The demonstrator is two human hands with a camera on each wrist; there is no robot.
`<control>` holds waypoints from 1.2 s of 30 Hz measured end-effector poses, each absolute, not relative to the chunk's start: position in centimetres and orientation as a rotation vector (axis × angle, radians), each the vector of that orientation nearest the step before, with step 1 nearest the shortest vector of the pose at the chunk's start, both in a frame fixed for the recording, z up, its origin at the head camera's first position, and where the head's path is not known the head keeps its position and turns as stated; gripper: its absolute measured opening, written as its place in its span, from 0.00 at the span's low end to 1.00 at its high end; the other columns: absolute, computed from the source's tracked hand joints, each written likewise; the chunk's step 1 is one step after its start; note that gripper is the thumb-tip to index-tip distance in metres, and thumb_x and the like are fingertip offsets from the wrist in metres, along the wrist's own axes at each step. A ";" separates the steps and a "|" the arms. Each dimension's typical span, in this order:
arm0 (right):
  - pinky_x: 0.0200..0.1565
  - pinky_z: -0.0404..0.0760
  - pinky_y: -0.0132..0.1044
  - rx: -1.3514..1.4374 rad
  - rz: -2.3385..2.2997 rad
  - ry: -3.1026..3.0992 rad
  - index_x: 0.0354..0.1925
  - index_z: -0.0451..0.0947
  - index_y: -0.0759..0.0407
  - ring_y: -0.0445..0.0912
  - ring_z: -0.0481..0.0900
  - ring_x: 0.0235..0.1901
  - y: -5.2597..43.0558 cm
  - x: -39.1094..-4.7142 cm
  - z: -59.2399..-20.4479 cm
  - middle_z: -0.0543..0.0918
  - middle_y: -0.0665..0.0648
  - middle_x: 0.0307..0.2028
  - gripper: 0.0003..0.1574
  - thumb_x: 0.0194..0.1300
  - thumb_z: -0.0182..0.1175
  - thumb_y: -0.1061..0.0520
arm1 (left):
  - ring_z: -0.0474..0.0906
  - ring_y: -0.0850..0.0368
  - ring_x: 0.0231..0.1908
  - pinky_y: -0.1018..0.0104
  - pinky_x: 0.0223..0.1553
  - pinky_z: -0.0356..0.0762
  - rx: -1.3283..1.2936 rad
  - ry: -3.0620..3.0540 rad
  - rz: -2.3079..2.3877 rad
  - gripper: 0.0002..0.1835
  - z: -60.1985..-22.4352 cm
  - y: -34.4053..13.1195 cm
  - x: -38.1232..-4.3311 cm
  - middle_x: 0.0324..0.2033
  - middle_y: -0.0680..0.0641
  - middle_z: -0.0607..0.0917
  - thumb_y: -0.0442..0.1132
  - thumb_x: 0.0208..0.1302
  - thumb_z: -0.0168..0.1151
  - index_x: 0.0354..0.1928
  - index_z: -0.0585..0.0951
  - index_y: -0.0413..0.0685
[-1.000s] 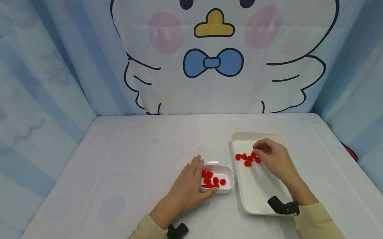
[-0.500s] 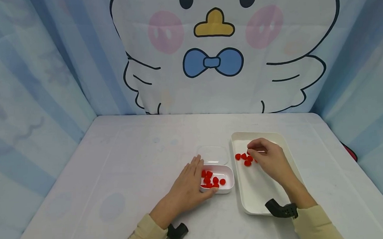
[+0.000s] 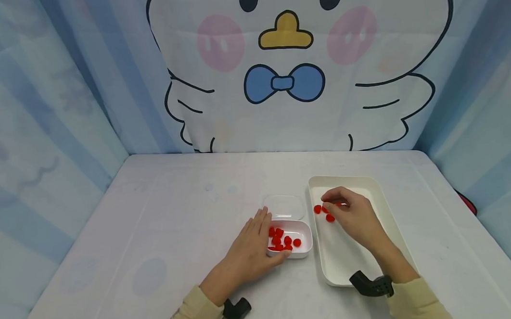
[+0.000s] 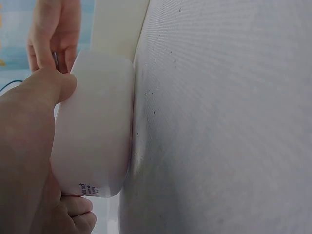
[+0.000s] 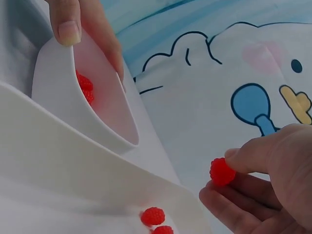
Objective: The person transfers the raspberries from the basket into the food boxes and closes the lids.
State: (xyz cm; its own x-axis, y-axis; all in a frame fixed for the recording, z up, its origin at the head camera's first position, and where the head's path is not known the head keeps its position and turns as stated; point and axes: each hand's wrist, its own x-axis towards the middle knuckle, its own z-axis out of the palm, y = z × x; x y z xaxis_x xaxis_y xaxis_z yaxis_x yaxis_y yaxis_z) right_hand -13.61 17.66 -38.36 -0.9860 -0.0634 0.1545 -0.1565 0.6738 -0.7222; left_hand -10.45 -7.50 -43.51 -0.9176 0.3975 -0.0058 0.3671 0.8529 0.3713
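Observation:
In the head view my left hand (image 3: 247, 256) grips a small white plastic box (image 3: 304, 233), thumb over the near rim and fingers along the left side. Several red raspberries (image 3: 287, 240) lie inside. My right hand (image 3: 357, 217) is above the left part of a cream tray (image 3: 345, 265). The right wrist view shows a raspberry (image 5: 223, 171) pinched between its thumb and fingers. Below the hand, more raspberries (image 3: 317, 209) lie on the tray, some partly hidden by the fingers. The left wrist view shows the outer wall of the box (image 4: 95, 126) on the table.
A clear plastic lid (image 3: 285, 207) lies just behind the box. The tray stands close at the box's right. A white cloth (image 3: 154, 222) covers the table, and patterned curtains (image 3: 388, 51) rise at the back and both sides.
My right hand has moved left over the tray, from the right of the raspberry group to above it, covering part of it. My left hand and the box have stayed still.

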 end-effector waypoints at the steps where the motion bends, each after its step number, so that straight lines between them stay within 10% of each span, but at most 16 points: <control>1: 0.51 0.85 0.39 0.185 1.212 -2.768 0.49 0.80 0.57 0.50 0.83 0.48 17.6 -13.5 -38.3 0.85 0.57 0.47 0.11 0.69 0.60 0.59 | 0.49 0.48 0.78 0.50 0.76 0.53 0.609 2.944 0.563 0.54 -43.5 -7.5 -10.5 0.78 0.45 0.54 0.68 0.58 0.60 0.77 0.52 0.46; 11: 0.42 0.82 0.22 0.281 1.372 -2.711 0.48 0.80 0.57 0.51 0.86 0.43 16.9 -13.0 -38.3 0.87 0.57 0.45 0.11 0.67 0.62 0.62 | 0.48 0.48 0.78 0.50 0.76 0.53 0.602 2.932 0.567 0.55 -43.5 -7.5 -10.5 0.78 0.45 0.53 0.68 0.58 0.61 0.78 0.51 0.46; 28: 0.53 0.84 0.42 0.438 1.340 -2.711 0.46 0.81 0.56 0.45 0.86 0.42 14.8 -12.3 -39.5 0.86 0.51 0.41 0.11 0.64 0.65 0.62 | 0.49 0.47 0.78 0.49 0.76 0.53 0.630 2.939 0.569 0.54 -43.4 -7.6 -10.5 0.78 0.44 0.54 0.68 0.59 0.60 0.77 0.52 0.45; 36: 0.48 0.86 0.36 0.465 1.362 -2.726 0.47 0.81 0.55 0.45 0.84 0.44 13.7 -11.9 -40.1 0.86 0.51 0.42 0.12 0.63 0.65 0.62 | 0.49 0.47 0.78 0.49 0.76 0.53 0.638 2.937 0.569 0.53 -43.4 -7.6 -10.4 0.78 0.44 0.54 0.68 0.60 0.58 0.77 0.52 0.44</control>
State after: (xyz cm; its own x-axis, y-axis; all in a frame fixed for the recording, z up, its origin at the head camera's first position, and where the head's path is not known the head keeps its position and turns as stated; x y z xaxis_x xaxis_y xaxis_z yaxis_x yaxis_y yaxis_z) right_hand -11.92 13.73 -40.13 -0.9528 -0.2404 0.1852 -0.2924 0.5645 -0.7719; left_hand -10.43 -7.64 -43.37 -0.9098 0.4151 -0.0018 0.3844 0.8442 0.3736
